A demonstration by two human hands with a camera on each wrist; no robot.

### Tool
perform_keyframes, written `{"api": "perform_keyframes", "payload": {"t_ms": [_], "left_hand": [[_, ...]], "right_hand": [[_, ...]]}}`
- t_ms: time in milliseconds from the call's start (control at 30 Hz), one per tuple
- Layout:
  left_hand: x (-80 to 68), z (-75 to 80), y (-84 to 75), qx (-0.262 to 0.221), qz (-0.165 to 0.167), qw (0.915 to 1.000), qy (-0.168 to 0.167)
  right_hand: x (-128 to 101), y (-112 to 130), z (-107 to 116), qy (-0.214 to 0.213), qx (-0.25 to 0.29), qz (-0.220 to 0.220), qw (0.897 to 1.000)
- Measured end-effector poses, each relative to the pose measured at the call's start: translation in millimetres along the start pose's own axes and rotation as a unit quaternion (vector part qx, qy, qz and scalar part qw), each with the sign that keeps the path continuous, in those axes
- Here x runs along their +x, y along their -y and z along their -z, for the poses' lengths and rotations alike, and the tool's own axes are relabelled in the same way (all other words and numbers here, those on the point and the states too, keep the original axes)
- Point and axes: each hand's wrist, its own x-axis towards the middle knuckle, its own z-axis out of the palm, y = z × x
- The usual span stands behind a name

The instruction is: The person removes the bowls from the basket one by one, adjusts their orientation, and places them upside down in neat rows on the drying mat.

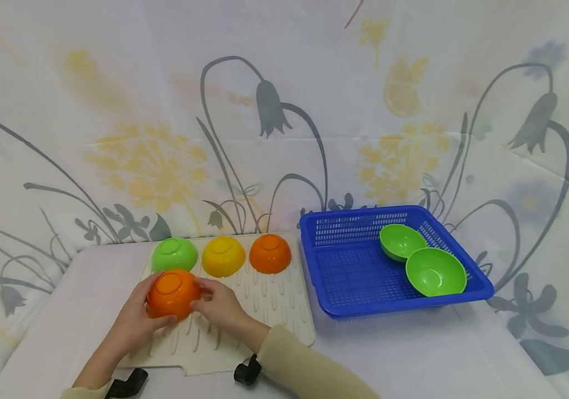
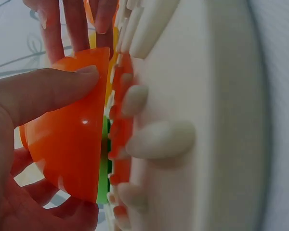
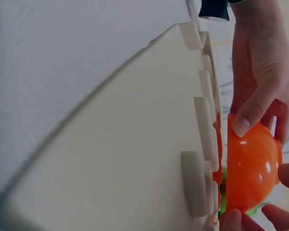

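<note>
Head view: both hands' fingers (image 1: 164,318) curl round an upturned orange bowl (image 1: 173,293) on the ribbed mat (image 1: 274,310), floral cloth (image 1: 114,111) behind.

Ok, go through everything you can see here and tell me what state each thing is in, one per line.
Near orange bowl: upside down on the drying mat, held from both sides.
Left hand: fingers curled round the near orange bowl.
Right hand: fingers touching that bowl's side.
Green bowl on the mat: upside down.
Yellow bowl: upside down.
Far orange bowl: upside down.
Drying mat: flat on the table.
Blue basket: holds two green bowls.
Two green bowls: tilted, openings showing.
</note>
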Motion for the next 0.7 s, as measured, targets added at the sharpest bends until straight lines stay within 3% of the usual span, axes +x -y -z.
{"api": "perform_keyframes", "payload": {"t_ms": [167,367,700], "left_hand": [[-1.5,-2.6,4.7,-0.008,0.006,0.9999,0.012],[-2.1,-1.3,2.6,-0.017,0.026,0.9993,0.023],[-0.9,6.1,-0.7,0.028,0.051,0.9983,0.010]], "right_hand": [[-1.0,-2.4,0.3,0.026,-0.031,-0.001,0.999],[-1.0,-1.6,0.7,0.030,-0.031,0.005,0.999],[0.3,-1.4,-1.4,0.041,-0.023,-0.003,0.999]]}}
